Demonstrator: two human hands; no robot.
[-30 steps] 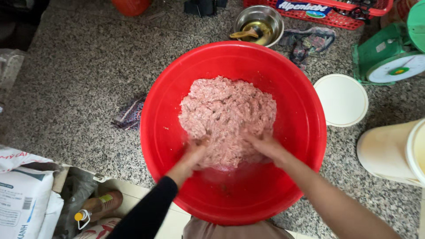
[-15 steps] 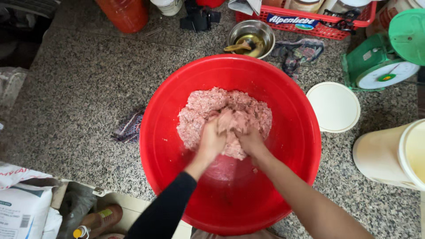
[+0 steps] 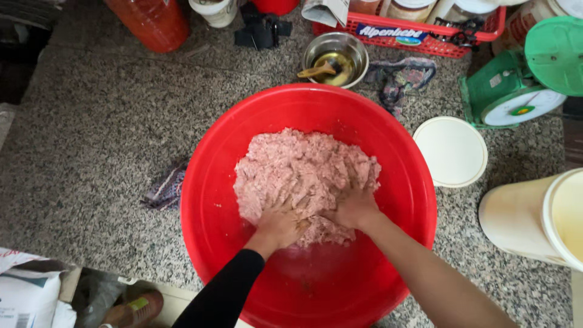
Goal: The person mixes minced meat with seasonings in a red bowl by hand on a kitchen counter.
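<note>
Pink minced meat (image 3: 303, 173) heaped roundish in red basin (image 3: 212, 212), left hand (image 3: 279, 226) and right hand (image 3: 355, 206) spread, pressing its near edge.

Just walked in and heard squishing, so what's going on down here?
A person is working a pink minced mixture with both bare hands inside a big red basin on the speckled floor. The left hand and right hand press into its near edge, side by side. A small steel bowl and a white lid sit beyond the basin.
</note>
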